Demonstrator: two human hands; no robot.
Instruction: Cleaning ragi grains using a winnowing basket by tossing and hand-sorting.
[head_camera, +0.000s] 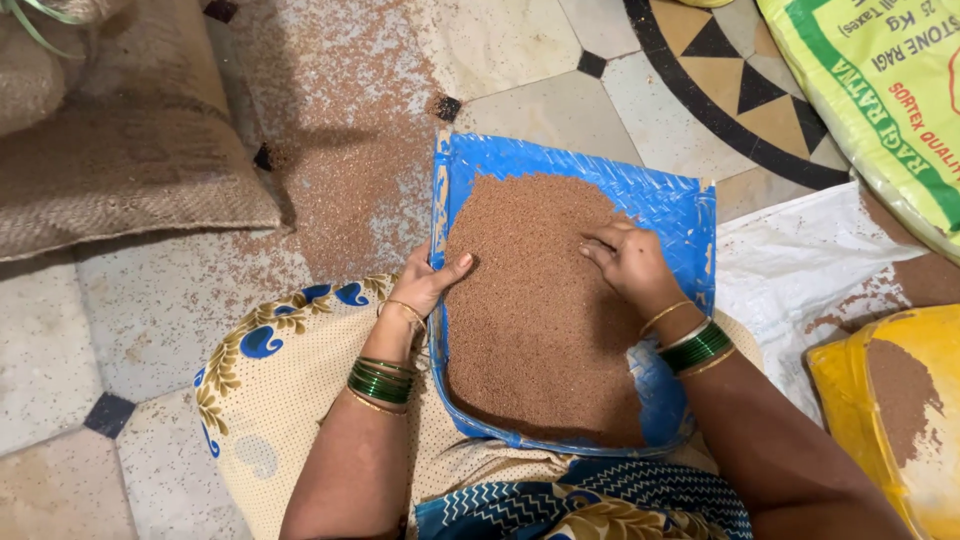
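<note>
Roughly, by label:

Tray: a blue woven winnowing tray (668, 205) rests on the person's lap, its open, curved edge toward the body and its straight back wall pointing away.

Grain: fine reddish-brown grain (530, 310) fills the middle of the tray in one flat bed.

Left hand: the left hand (428, 282) clasps the tray's left rim, thumb laid over the edge onto the grain, the other fingers hidden beneath; its grip is pinching the rim.

Right hand: the right hand (630, 262) lies palm down on the grain near the tray's far right corner, fingers spread loosely and touching the surface, holding nothing.

Floor: a pale tiled floor (150, 300) with small dark inset squares, dusted with spilled grain (340, 150) just beyond the tray's left side.

Surroundings: a burlap sack (130, 160) at far left; a white woven sheet (790, 270) at right; a yellow bag (890, 400) holding more grain beside it; a printed sack (880, 90) at top right.
</note>
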